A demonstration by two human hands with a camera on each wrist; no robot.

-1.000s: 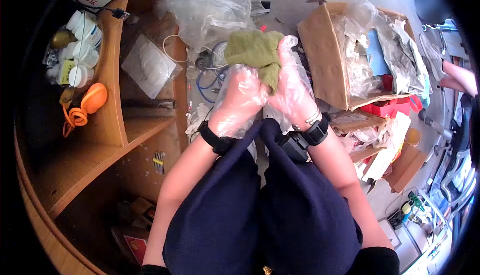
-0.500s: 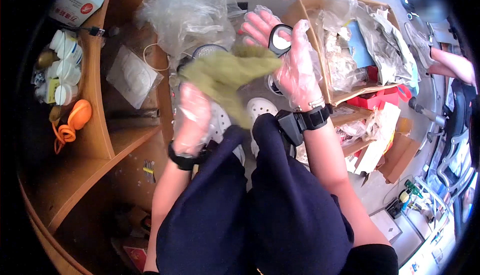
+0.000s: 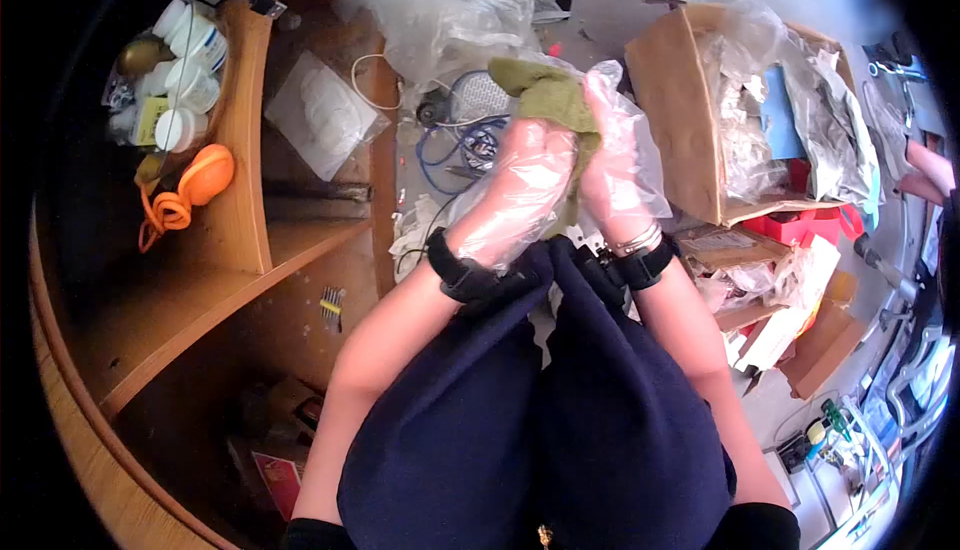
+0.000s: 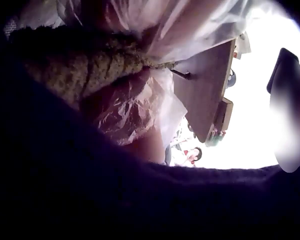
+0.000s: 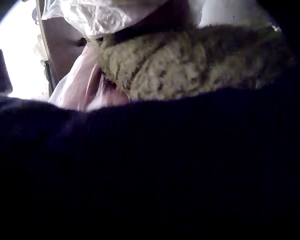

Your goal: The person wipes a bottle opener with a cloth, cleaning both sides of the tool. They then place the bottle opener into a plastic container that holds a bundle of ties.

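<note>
A green cloth [image 3: 552,97] is bunched between my two hands, both in clear plastic gloves, above my knees in the head view. My left hand [image 3: 525,172] grips it from the left with curled fingers. From the right, my right hand [image 3: 612,168] holds the cloth, thumb raised along its side and fingers mostly hidden behind it. A tail of fabric hangs down between the wrists. Whatever lies inside the folds is hidden. Close up, the left wrist view shows the ribbed cloth [image 4: 85,70] between gloved fingers; dark clothing covers much of both wrist views.
Left stands a wooden shelf [image 3: 250,170] with white bottles [image 3: 182,130] and an orange rubber bulb [image 3: 208,176]. Clear plastic bags [image 3: 450,10] and blue cable [image 3: 432,162] lie ahead. At right is a cardboard box [image 3: 675,115] full of wrappings; a red box [image 3: 795,228] sits below.
Half a second ago the hands were apart, the cloth spread, and a round black-rimmed disc showed in the right palm. Now the hands are together, the cloth covers the disc's place, and the disc is out of sight.
</note>
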